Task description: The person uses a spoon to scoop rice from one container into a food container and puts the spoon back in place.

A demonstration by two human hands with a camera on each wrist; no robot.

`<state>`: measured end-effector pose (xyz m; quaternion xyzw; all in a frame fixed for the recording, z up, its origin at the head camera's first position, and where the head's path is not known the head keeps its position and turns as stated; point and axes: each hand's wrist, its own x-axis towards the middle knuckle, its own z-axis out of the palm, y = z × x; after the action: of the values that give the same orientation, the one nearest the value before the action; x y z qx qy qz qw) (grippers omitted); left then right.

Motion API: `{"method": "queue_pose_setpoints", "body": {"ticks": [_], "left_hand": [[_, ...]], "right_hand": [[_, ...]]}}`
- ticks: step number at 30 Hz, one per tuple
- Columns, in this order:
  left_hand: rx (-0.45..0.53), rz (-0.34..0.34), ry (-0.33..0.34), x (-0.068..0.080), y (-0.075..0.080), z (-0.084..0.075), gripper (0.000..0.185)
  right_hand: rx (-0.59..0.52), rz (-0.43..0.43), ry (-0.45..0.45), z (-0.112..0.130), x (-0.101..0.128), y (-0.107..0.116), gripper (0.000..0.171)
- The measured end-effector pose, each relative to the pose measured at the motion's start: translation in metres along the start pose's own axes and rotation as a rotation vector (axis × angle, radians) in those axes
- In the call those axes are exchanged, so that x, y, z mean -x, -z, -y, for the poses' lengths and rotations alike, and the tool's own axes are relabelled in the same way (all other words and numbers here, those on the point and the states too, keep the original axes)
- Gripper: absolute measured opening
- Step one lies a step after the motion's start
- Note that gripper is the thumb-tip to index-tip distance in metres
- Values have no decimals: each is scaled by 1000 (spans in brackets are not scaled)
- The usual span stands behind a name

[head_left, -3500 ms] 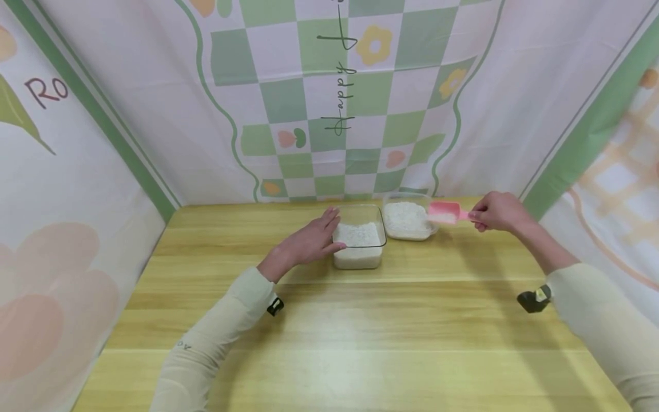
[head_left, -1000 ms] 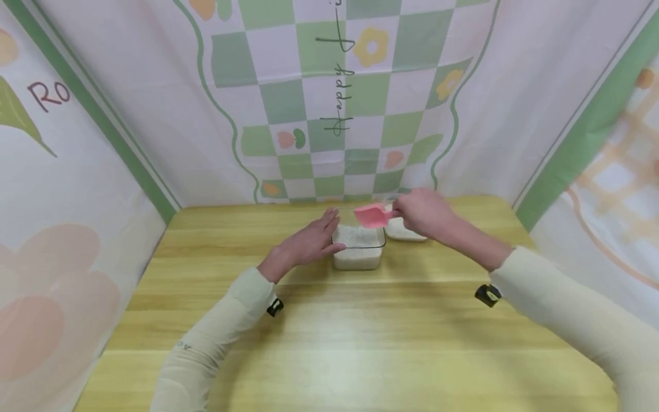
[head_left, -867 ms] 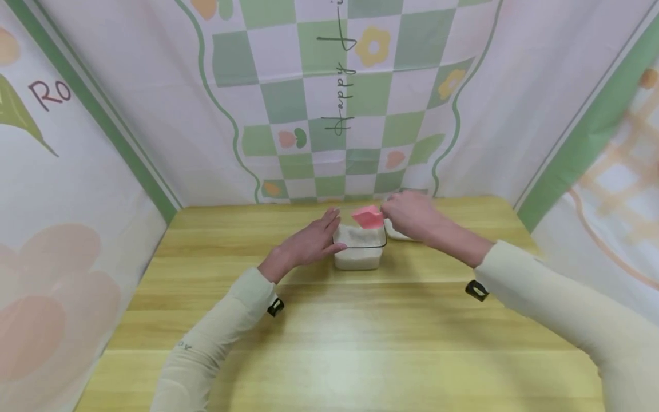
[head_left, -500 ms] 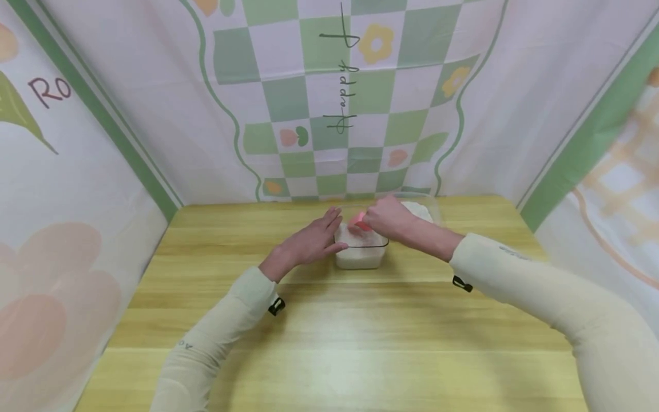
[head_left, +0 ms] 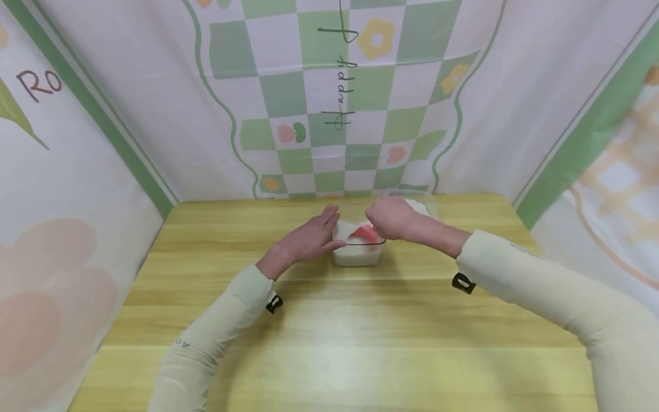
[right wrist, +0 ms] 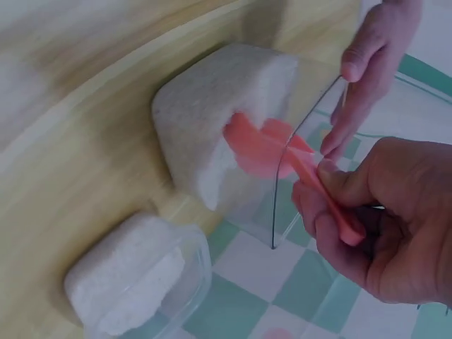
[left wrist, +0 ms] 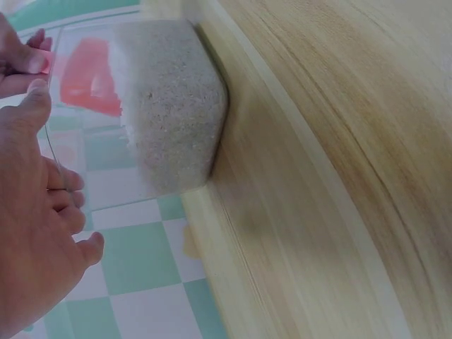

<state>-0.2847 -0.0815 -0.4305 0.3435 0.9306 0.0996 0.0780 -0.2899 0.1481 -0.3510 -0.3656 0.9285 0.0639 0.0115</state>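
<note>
The scoop (head_left: 364,232) is pink, its bowl a coral pink against the white rice (head_left: 355,256); the container (head_left: 358,252) that holds the rice is clear with a dark rim line; the second container (head_left: 423,201) is clear too, with white rice inside; the desk (head_left: 329,332) is pale yellow wood with lengthwise grain; both sleeves (head_left: 216,332) are cream; the backdrop (head_left: 329,103) is checked green and white, dotted with yellow flowers and orange hearts, edged in green.
</note>
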Motion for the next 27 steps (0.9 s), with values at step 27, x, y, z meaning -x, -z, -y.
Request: {"method": "queue_pose_setpoints", "body": {"ticks": [27], "left_hand": [[-22, -32, -41, 2, 1, 0, 78]], "right_hand": [[-1167, 310, -364, -46, 9, -23, 29]]}}
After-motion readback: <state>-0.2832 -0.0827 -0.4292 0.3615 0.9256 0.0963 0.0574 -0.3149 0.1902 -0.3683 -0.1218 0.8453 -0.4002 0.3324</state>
